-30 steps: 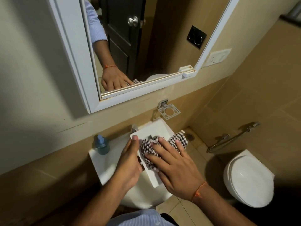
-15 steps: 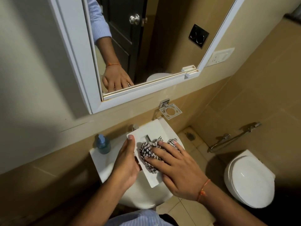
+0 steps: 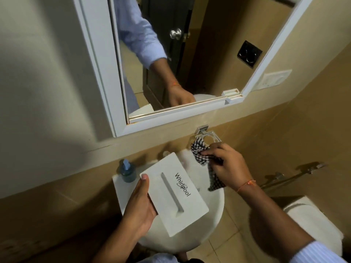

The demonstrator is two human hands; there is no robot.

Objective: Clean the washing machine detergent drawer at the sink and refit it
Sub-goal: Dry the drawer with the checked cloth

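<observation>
Left hand (image 3: 139,209) grasps smooth white rectangular drawer (image 3: 173,196) over round sink (image 3: 212,215); right hand (image 3: 227,168) clenches crumpled checked cloth (image 3: 201,152) beside drawer.

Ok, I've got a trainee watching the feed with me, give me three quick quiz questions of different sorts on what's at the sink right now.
1. True or false: the checked cloth is pressed flat on the drawer front.
2. Which hand grips the drawer? A) left hand B) right hand C) both
3. Fill in: the blue soap bottle stands on the sink rim, on the drawer's ____ side in the head view.

Key
1. False. The right hand holds the cloth away from the drawer, near the wall holder.
2. A.
3. Left.
</observation>
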